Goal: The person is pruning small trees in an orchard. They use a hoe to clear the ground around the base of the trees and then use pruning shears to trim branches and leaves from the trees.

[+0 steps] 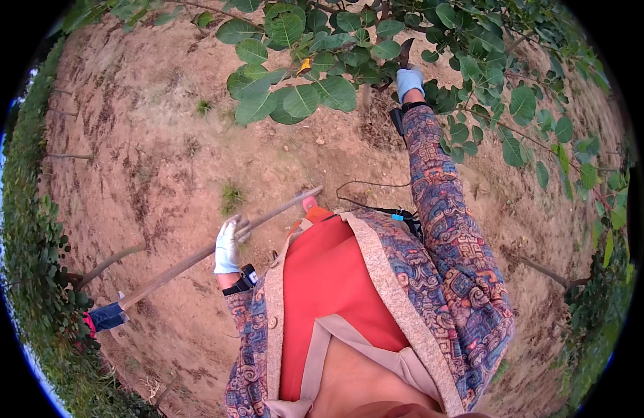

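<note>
My left hand (228,245), in a white glove, is closed around a long wooden pole (181,266). The pole slants across the ground from the lower left up to a spot in front of my body. My right hand (409,81), in a pale blue and white glove, reaches far forward among the leaves of a broad-leaved shrub (301,96). A dark, curved piece (405,52) sticks out beyond that fist, which appears closed on it; whether it is a blade or dried plant matter I cannot tell. Leaves hide part of the area around the right hand.
Bare reddish soil (160,115) with small grass tufts (231,196) surrounds me. Leafy branches (525,141) hang at the right. A thin trunk (110,264) rises at the left, near another person (105,316) in dark trousers. A black cable (371,183) loops beside my waist.
</note>
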The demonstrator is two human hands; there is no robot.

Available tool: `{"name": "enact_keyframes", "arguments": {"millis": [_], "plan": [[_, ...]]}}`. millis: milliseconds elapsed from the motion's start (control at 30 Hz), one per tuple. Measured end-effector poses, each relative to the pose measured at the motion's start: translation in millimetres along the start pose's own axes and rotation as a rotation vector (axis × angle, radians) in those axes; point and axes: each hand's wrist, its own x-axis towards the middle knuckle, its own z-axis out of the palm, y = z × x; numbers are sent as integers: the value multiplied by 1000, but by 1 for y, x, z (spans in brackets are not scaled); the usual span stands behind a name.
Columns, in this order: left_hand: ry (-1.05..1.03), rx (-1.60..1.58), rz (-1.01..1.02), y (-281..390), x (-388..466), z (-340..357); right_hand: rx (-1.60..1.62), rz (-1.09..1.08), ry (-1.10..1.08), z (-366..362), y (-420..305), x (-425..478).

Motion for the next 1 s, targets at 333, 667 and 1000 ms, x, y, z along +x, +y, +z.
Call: {"name": "enact_keyframes", "arguments": {"millis": [333, 667, 1000], "plan": [[-20, 10, 31, -7, 3, -9, -112, -10, -22, 3, -3, -4], [-45, 2, 26, -1, 9, -4, -211, -28, -59, 5, -8, -7], [-17, 11, 29, -5, 3, -10, -450, -356, -39, -2, -30, -43]]}}
